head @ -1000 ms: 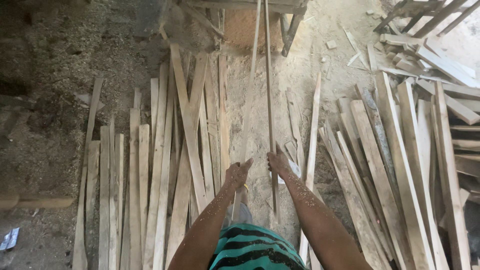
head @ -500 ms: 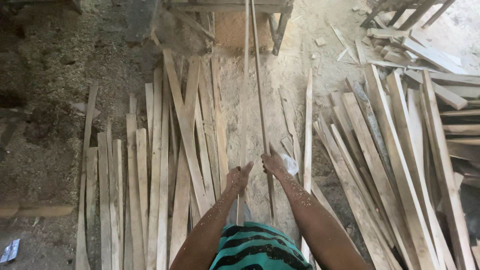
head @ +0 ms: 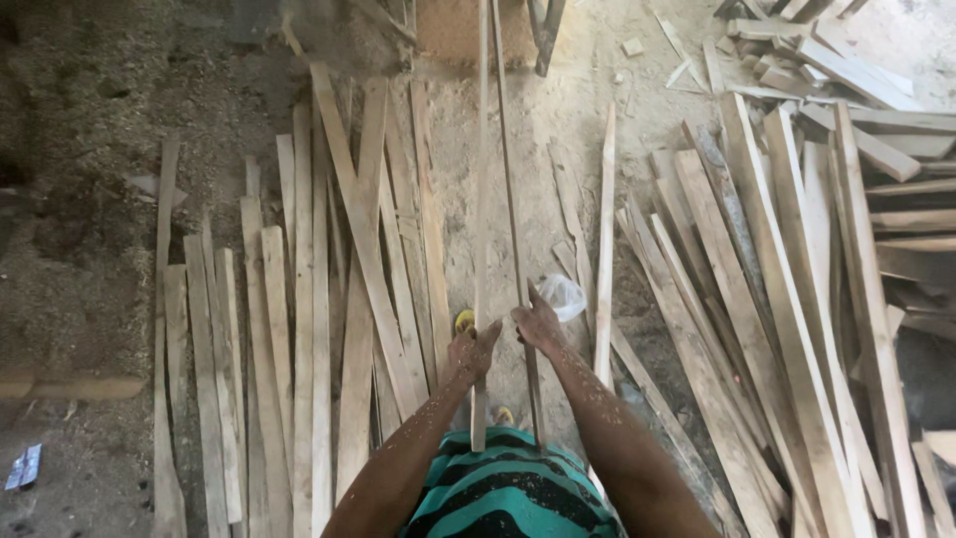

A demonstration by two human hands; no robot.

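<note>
Two long thin wooden strips run away from me over the sawdust floor. My left hand (head: 471, 351) grips the left strip (head: 482, 179) near its close end. My right hand (head: 538, 324) grips the right strip (head: 508, 169), which leans slightly left at the top. Both strips reach toward a wooden stand (head: 546, 30) at the far edge. My arms are dusted with sawdust, and my striped teal and black top (head: 513, 493) fills the bottom middle.
Flat wooden slats (head: 299, 329) lie side by side on the left. A larger heap of planks (head: 797, 279) spreads on the right. A crumpled clear plastic bag (head: 563, 296) lies beside my right hand. A single slat (head: 604, 259) lies just right of it.
The two strips have come closer together and shifted left in view, with my hands still on their near ends. The view has tipped slightly downward.
</note>
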